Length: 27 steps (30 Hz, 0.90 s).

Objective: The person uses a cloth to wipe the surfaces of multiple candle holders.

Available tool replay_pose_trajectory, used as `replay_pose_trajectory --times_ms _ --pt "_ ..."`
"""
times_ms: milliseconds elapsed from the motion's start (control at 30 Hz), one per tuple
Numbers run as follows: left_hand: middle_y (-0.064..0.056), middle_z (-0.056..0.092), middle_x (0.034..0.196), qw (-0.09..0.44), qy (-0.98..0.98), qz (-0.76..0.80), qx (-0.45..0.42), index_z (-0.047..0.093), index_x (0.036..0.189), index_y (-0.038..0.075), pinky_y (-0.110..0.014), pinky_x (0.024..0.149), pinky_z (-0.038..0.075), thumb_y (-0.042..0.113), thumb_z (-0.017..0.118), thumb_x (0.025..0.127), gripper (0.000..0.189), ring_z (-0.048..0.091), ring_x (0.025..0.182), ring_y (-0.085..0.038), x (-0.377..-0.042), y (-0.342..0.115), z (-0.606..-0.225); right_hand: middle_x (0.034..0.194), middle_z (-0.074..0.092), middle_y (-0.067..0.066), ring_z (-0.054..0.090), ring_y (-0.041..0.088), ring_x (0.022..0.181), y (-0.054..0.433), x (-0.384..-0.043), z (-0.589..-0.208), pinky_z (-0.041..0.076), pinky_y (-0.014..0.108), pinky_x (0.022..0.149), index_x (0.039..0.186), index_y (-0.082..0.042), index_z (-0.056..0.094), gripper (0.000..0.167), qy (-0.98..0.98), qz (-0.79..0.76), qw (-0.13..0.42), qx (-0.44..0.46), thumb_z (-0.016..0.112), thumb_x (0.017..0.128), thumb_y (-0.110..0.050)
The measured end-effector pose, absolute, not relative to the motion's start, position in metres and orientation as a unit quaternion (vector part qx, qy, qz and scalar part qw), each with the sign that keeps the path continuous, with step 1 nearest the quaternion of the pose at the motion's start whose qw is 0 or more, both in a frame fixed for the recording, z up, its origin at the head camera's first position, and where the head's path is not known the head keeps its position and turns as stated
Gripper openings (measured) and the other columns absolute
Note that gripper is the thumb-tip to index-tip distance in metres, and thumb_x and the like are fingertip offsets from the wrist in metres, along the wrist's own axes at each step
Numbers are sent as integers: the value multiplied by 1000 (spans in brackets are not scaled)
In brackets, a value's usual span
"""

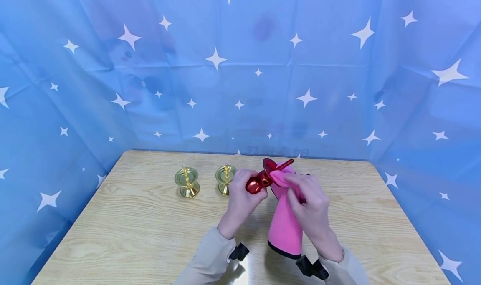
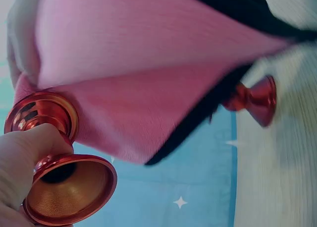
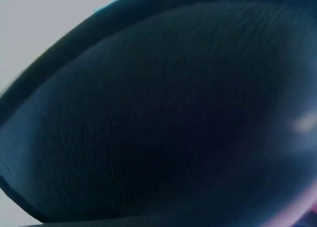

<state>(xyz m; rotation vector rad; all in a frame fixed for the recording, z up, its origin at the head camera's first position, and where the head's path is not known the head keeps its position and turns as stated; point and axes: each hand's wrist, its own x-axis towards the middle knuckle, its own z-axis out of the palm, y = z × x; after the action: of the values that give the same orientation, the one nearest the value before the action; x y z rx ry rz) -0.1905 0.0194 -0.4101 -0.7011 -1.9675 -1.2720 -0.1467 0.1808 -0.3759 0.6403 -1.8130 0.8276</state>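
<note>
- Red metal shines in the head view: my left hand [image 1: 240,195] grips a candle holder [image 1: 254,185] by its lower end, off the table [image 1: 131,218]; that hold, I judge, leaves the dish and spike within reach.
- On the other side, my right hand [image 1: 311,199] pinches a fold of pink cloth [image 1: 285,228] at the dish, the rest hanging down, probably because a small fold suits so narrow a spot.
- Gold candle holder [image 1: 189,190] and gold twin [image 1: 224,189] stand upright to the left, perhaps set aside for working room.
- Left wrist view: my thumb lies across the red holder's narrow waist, a natural place for a firm hold; its hollow base shows. Second red holder [image 2: 261,102] sits partly hidden beyond the cloth.
- Right wrist view: dark fabric [image 3: 148,113] fills most of it, so I cannot tell there how the fingers lie.
</note>
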Motion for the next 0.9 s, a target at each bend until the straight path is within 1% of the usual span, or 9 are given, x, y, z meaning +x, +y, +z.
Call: replay_pose_trajectory --times_ms 133,200,333,467,567,633,700,767,900 --pt "-5 63 79 333 -743 -518 -262 64 83 4 -29 68 48 2 74 60 26 55 79 -19 -191 18 -411 89 69 17 60 29 76 183 -151 -379 40 24 64 89 4 71 22 -741 339 505 285 52 86 -5" --pt "-6 63 79 326 -741 -523 -265 64 84 4 -28 67 48 3 74 60 26 56 78 -19 -190 18 -412 90 69 17 59 29 77 186 -153 -380 39 23 62 89 3 71 22 -741 344 501 286 51 86 -5" --pt "-6 64 81 293 -741 -540 -270 64 84 4 -27 68 47 3 74 61 26 56 79 -19 -189 17 -412 94 69 16 59 28 80 192 -159 -384 36 20 61 90 1 72 19 -747 357 485 281 55 81 5" --pt "-6 65 83 244 -742 -560 -275 65 85 4 -27 70 48 1 74 61 25 56 81 -18 -187 16 -410 93 69 16 59 30 82 198 -166 -385 39 18 67 88 1 72 22 -742 375 479 282 58 75 14" --pt "-7 65 85 211 -743 -572 -277 66 86 3 -26 70 48 0 75 62 26 56 81 -18 -186 15 -408 86 68 18 59 31 83 202 -172 -386 43 20 77 83 3 71 14 -725 389 483 299 58 83 8" --pt "-8 64 86 196 -744 -577 -274 66 87 4 -25 69 48 0 75 63 26 56 81 -18 -185 15 -407 82 67 20 58 31 82 204 -175 -385 43 22 81 80 5 70 15 -713 398 484 314 57 87 2" --pt "-8 64 87 191 -744 -580 -271 66 87 4 -25 69 48 -1 75 63 26 56 81 -19 -185 15 -406 81 66 20 58 31 82 205 -176 -385 43 22 81 80 5 70 20 -710 398 483 323 56 91 -4" --pt "-8 65 87 194 -744 -582 -265 67 88 4 -25 69 48 -1 75 63 26 56 81 -19 -185 16 -406 83 67 19 58 30 82 206 -176 -385 42 22 80 81 5 70 21 -714 393 478 327 55 91 -5" --pt "-8 65 86 228 -748 -572 -247 66 88 3 -26 68 49 0 74 63 27 57 81 -19 -186 18 -409 89 68 18 59 30 83 206 -174 -385 42 19 77 88 3 71 20 -737 367 462 330 53 91 -5"
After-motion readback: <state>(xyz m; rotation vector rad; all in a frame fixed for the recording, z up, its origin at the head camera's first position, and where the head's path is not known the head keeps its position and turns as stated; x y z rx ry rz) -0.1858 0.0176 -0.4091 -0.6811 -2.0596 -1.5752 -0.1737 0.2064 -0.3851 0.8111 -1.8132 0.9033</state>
